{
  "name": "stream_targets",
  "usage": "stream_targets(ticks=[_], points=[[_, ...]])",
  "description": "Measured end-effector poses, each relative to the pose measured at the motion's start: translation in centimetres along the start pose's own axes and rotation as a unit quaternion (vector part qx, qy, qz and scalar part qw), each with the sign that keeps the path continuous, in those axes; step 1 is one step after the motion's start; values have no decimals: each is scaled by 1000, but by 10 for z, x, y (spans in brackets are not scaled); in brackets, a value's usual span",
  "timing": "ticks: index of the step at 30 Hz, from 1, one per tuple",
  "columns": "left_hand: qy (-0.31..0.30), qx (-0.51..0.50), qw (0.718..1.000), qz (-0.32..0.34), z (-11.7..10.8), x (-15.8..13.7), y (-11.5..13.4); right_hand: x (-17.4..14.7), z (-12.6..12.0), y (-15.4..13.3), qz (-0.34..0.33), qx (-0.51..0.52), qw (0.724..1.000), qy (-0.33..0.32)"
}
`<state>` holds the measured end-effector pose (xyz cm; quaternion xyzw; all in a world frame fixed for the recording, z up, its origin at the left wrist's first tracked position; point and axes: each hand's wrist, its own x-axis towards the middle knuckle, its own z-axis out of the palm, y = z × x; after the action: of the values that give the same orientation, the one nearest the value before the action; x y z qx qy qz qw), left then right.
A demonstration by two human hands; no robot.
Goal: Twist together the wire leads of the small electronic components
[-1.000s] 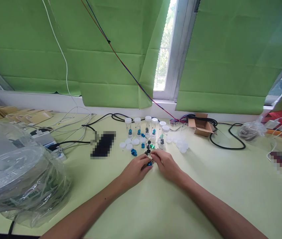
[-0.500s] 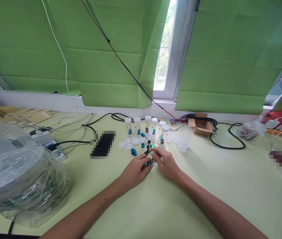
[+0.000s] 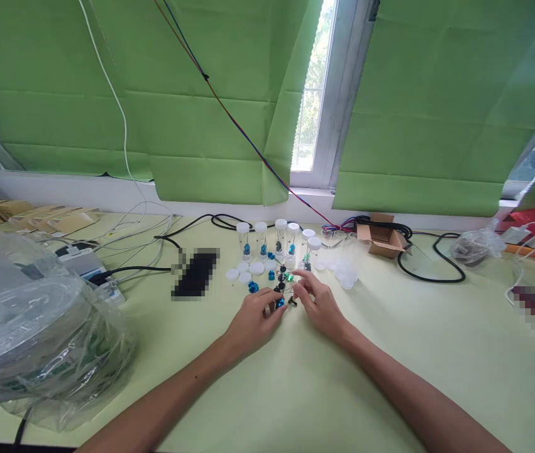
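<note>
My left hand (image 3: 255,314) rests on the table with thumb and fingers closed around a small shiny blue part (image 3: 280,302). My right hand (image 3: 318,303) is just to the right, its fingers apart and slightly curled, with nothing visible in them. A small black piece (image 3: 292,301) lies on the table between the two hands. Beyond the fingertips are a small green part (image 3: 288,277) and several small black parts (image 3: 281,278). Loose blue parts (image 3: 253,287) lie to the left of these. The exact kind of these pieces is too small to make out.
Several clear tubes with white caps (image 3: 281,239) stand behind the parts, with small pieces inside. White caps (image 3: 245,277) lie to their left, and empty clear tubes (image 3: 346,274) to their right. Farther out are an open cardboard box (image 3: 380,242), black cable (image 3: 437,280) and a plastic-wrapped spool (image 3: 36,327).
My hands have moved apart slightly. The right hand's fingers have opened away from the left hand, and the black piece between them now shows on the table. The blue part has shifted slightly left.
</note>
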<state>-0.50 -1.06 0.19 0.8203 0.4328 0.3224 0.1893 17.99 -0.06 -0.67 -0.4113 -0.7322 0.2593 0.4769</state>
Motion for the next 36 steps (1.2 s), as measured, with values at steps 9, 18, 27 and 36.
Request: stream_targets(ticks=[9, 18, 27, 36], points=[[48, -65, 995, -50, -3, 2, -3, 5, -10, 13, -9, -100, 994, 44], [106, -137, 980, -97, -8, 6, -7, 6, -11, 20, -19, -120, 992, 42], [136, -201, 957, -156, -17, 10, -6, 4, -11, 23, -20, -169, 985, -1], [138, -188, 960, -157, -17, 9, -5, 2, -9, 20, 4, -216, 975, -49]])
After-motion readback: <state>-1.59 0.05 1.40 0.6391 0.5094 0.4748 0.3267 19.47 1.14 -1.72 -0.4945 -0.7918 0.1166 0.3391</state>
